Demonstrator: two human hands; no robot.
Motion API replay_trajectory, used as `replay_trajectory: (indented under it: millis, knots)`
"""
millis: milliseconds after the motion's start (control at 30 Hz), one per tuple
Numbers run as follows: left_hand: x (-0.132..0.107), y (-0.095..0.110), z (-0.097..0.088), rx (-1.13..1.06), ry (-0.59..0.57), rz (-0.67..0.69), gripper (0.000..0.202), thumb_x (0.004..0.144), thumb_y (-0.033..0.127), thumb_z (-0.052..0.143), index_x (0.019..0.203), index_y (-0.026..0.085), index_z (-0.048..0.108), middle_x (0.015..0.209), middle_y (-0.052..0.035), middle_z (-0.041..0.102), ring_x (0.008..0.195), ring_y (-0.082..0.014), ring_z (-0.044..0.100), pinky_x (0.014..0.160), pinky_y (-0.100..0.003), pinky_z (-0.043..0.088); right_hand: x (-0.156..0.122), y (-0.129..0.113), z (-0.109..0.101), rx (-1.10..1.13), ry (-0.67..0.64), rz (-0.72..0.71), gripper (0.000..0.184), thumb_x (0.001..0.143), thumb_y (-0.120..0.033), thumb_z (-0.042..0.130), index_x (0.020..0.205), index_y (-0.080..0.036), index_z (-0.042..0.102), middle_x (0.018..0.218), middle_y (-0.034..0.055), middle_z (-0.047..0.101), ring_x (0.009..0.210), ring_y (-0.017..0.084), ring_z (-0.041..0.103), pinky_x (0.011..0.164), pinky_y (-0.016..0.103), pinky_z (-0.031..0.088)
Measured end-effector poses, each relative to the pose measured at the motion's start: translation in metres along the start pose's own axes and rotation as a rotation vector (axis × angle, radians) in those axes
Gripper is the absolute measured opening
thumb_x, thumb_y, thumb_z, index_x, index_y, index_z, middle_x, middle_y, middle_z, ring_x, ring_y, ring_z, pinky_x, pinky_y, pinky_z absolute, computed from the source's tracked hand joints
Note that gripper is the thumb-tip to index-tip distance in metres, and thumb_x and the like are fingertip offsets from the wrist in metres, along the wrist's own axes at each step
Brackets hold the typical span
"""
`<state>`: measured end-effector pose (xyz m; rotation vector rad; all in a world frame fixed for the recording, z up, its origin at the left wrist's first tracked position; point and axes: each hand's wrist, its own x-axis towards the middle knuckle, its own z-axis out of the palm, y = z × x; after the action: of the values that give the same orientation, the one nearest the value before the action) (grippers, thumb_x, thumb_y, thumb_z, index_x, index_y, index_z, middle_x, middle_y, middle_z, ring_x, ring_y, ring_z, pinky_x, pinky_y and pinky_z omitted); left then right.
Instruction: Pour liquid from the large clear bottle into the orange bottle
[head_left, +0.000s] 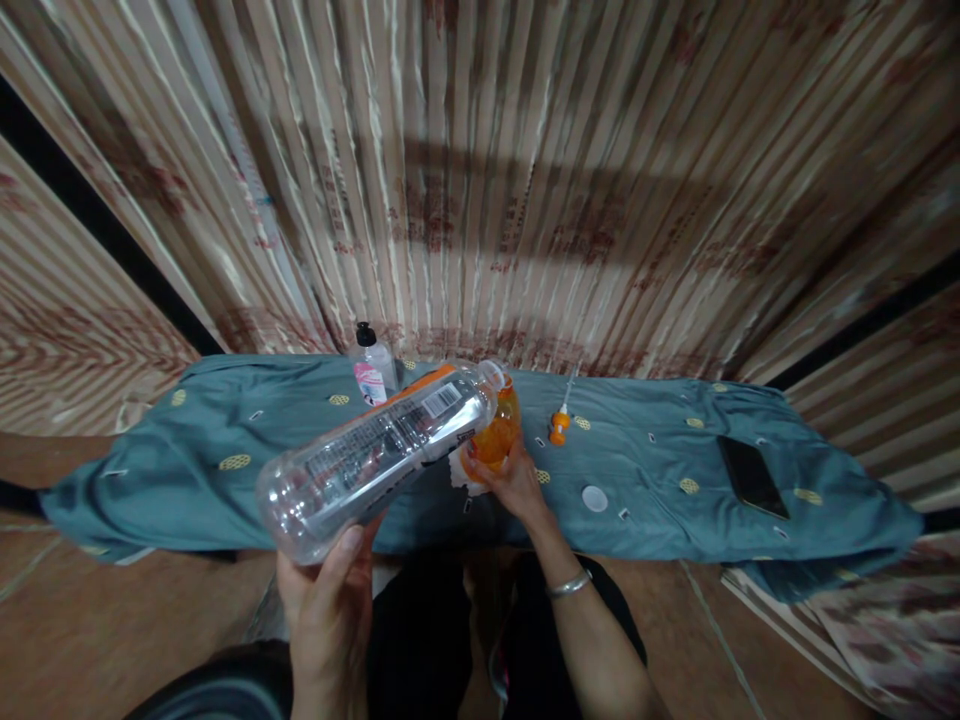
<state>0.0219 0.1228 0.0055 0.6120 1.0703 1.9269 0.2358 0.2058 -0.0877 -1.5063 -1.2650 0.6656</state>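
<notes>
My left hand (330,585) grips a large clear plastic bottle (382,455) near its base. The bottle has a printed label with a barcode and an orange edge. It is tilted, its uncapped mouth at the upper right, over an orange bottle (501,430). Whether the two rims touch, I cannot tell. Around the orange bottle's lower side wraps my right hand (514,478), with a silver bangle on the wrist. A crumpled white tissue (459,472) shows beneath the orange bottle. An orange pump top (559,425) with a clear tube lies to the right.
A teal patterned cloth (645,470) covers the narrow table. On it are a small black-capped bottle (375,365) at the back, a white round cap (595,498) and a black phone (752,476) at the right. Pleated curtains (480,180) hang behind.
</notes>
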Motion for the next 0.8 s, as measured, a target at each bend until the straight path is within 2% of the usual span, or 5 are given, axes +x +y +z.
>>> replay_trajectory:
  millis: [200, 300, 433, 600, 800]
  knots:
    - [0.0, 0.009, 0.008, 0.012, 0.011, -0.019, 0.074, 0.059, 0.04, 0.107, 0.126, 0.025, 0.079, 0.131, -0.0129, 0.08, 0.134, -0.0444, 0.073, 0.115, -0.069, 0.058, 0.0, -0.003, 0.0, -0.013, 0.031, 0.022, 0.072, 0.074, -0.051, 0.092, 0.134, -0.023, 0.064, 0.115, 0.0102, 0.087, 0.105, 0.037, 0.085, 0.094, 0.051, 0.07]
    - [0.0, 0.013, 0.013, 0.002, 0.016, -0.045, 0.082, 0.053, 0.039, 0.108, 0.129, 0.026, 0.079, 0.134, -0.0135, 0.079, 0.136, -0.0463, 0.071, 0.114, -0.07, 0.058, -0.001, -0.003, 0.0, -0.025, 0.048, 0.031, 0.072, 0.074, -0.053, 0.09, 0.133, -0.021, 0.065, 0.112, 0.0113, 0.087, 0.103, 0.038, 0.086, 0.093, 0.052, 0.07]
    - [0.001, 0.013, 0.01, -0.002, 0.002, -0.054, 0.087, 0.054, 0.04, 0.109, 0.134, 0.027, 0.077, 0.136, -0.014, 0.079, 0.138, -0.0467, 0.071, 0.115, -0.069, 0.058, -0.002, -0.001, 0.001, -0.056, 0.077, 0.028, 0.074, 0.074, -0.054, 0.089, 0.135, -0.02, 0.065, 0.115, 0.0137, 0.087, 0.104, 0.041, 0.086, 0.095, 0.056, 0.07]
    - [0.003, 0.01, 0.003, 0.022, -0.026, -0.056, 0.081, 0.058, 0.039, 0.107, 0.132, 0.028, 0.078, 0.135, -0.0118, 0.08, 0.133, -0.0431, 0.074, 0.115, -0.067, 0.058, -0.002, 0.001, -0.001, -0.046, 0.077, 0.004, 0.076, 0.076, -0.058, 0.088, 0.138, -0.02, 0.064, 0.12, 0.0149, 0.087, 0.109, 0.041, 0.085, 0.1, 0.058, 0.069]
    - [0.0, 0.012, 0.01, -0.01, 0.025, -0.046, 0.074, 0.054, 0.037, 0.108, 0.123, 0.027, 0.082, 0.133, -0.0103, 0.08, 0.142, -0.0424, 0.068, 0.118, -0.064, 0.057, -0.002, -0.001, -0.001, -0.022, 0.049, -0.002, 0.074, 0.077, -0.054, 0.088, 0.139, -0.021, 0.064, 0.121, 0.014, 0.086, 0.109, 0.04, 0.086, 0.099, 0.056, 0.07]
